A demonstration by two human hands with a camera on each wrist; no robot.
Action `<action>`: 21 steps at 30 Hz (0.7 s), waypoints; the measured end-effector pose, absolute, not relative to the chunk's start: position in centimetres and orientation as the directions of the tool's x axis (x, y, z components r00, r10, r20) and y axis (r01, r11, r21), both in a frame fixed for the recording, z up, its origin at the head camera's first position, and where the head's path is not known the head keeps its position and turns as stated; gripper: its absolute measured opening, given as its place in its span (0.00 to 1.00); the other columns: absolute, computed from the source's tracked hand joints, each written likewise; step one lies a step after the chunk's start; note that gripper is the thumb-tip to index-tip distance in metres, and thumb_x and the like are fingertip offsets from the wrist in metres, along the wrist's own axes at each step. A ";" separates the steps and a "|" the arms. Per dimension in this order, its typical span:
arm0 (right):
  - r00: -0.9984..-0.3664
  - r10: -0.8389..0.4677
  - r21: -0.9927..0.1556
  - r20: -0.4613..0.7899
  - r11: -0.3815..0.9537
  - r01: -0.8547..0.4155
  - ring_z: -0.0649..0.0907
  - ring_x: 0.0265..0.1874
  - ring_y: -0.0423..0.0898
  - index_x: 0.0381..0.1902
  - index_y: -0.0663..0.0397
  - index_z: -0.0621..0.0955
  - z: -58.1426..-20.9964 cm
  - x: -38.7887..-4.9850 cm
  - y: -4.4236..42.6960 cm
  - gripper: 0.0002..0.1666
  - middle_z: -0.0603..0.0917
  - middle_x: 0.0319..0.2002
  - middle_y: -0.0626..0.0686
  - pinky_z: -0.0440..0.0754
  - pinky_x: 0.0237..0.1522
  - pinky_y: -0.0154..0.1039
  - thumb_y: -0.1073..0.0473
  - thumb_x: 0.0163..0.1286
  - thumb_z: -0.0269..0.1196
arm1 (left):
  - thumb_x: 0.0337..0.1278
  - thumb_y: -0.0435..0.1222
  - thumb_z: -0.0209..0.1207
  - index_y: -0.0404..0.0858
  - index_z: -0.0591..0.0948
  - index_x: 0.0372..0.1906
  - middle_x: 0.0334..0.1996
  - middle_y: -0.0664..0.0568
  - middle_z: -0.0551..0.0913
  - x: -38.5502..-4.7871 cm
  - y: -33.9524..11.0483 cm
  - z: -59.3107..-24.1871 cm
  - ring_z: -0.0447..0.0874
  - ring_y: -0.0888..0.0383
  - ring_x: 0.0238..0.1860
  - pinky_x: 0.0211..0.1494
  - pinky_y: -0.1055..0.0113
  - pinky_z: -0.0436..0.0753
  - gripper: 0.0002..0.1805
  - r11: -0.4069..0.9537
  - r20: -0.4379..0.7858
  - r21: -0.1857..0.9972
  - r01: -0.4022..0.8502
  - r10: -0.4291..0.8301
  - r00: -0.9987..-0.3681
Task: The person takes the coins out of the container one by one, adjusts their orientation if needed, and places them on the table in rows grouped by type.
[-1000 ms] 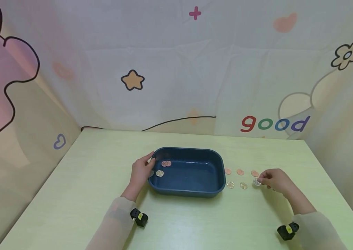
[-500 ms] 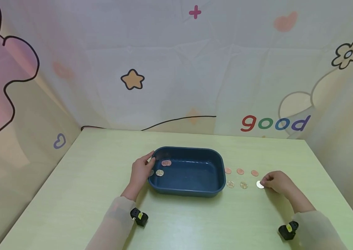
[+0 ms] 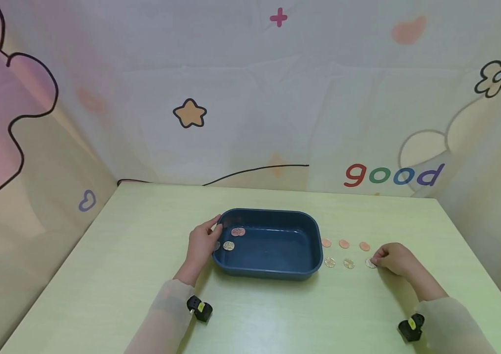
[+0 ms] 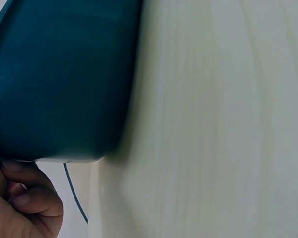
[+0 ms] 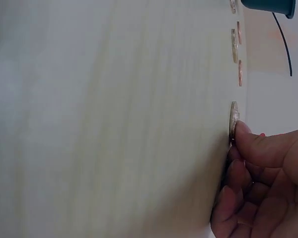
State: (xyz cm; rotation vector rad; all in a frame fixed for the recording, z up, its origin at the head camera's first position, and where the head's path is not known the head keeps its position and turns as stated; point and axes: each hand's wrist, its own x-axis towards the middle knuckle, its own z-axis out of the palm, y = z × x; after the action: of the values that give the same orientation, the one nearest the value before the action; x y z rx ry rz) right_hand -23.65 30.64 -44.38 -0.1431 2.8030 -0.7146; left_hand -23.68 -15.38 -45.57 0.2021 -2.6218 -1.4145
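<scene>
Pale table (image 3: 259, 314), patterned backdrop (image 3: 246, 132), tray (image 3: 277, 253) beside coins (image 3: 344, 244)

a pale worktop (image 3: 100, 290) reaches back to a printed cloth (image 3: 250, 64). the cloth bears an orange star (image 3: 190, 113), a pink cross (image 3: 278, 17), a coloured word "good" (image 3: 380, 175) and, at upper right, a black-outlined flower (image 3: 499, 74). a purple heart (image 3: 87, 200) sits low on the left side.

From the head, looking forward and down across the worktop (image 3: 250, 314); from each wrist, close and low, all sharing the tray (image 3: 268, 250).
</scene>
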 end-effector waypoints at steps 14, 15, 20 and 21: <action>-0.941 -0.150 -0.585 -0.303 0.809 0.060 0.74 0.32 0.46 0.42 0.70 0.79 -44.0 -23.7 31.4 0.13 0.78 0.33 0.54 0.73 0.32 0.37 0.61 0.73 0.63 | 0.72 0.37 0.57 0.37 0.79 0.67 0.15 0.58 0.62 -23.7 -15.2 -45.5 0.60 0.61 0.19 0.25 0.71 0.62 0.22 0.549 0.080 0.835 -0.034 -0.183 -0.980; -0.934 -0.146 -0.602 -0.327 0.794 0.087 0.73 0.32 0.45 0.45 0.70 0.79 -43.9 -23.7 31.6 0.14 0.78 0.34 0.53 0.73 0.32 0.37 0.60 0.74 0.62 | 0.72 0.37 0.57 0.37 0.79 0.67 0.15 0.58 0.62 -23.7 -15.2 -45.5 0.60 0.61 0.19 0.25 0.71 0.62 0.22 0.549 0.079 0.835 -0.035 -0.183 -0.980; -0.913 -0.181 -0.646 -0.367 0.755 0.111 0.74 0.31 0.44 0.49 0.72 0.77 -43.2 -23.6 31.9 0.16 0.77 0.33 0.49 0.75 0.31 0.35 0.60 0.76 0.59 | 0.72 0.37 0.57 0.37 0.79 0.67 0.15 0.58 0.62 -23.8 -15.3 -45.6 0.61 0.60 0.20 0.25 0.71 0.62 0.22 0.542 0.070 0.839 -0.046 -0.191 -0.979; -0.913 -0.184 -0.650 -0.365 0.752 0.109 0.75 0.31 0.43 0.50 0.73 0.77 -43.0 -23.6 31.8 0.16 0.77 0.33 0.49 0.76 0.32 0.36 0.61 0.76 0.58 | 0.72 0.37 0.57 0.37 0.79 0.67 0.15 0.58 0.62 -23.8 -15.3 -45.6 0.61 0.60 0.20 0.25 0.71 0.62 0.22 0.541 0.067 0.840 -0.048 -0.191 -0.979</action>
State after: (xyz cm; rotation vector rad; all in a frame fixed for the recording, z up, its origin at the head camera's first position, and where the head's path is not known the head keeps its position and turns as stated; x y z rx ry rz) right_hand -23.60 31.84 -43.00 -0.0574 2.5401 -0.9787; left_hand -23.76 -15.25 -45.58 0.2051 -2.6231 -1.4220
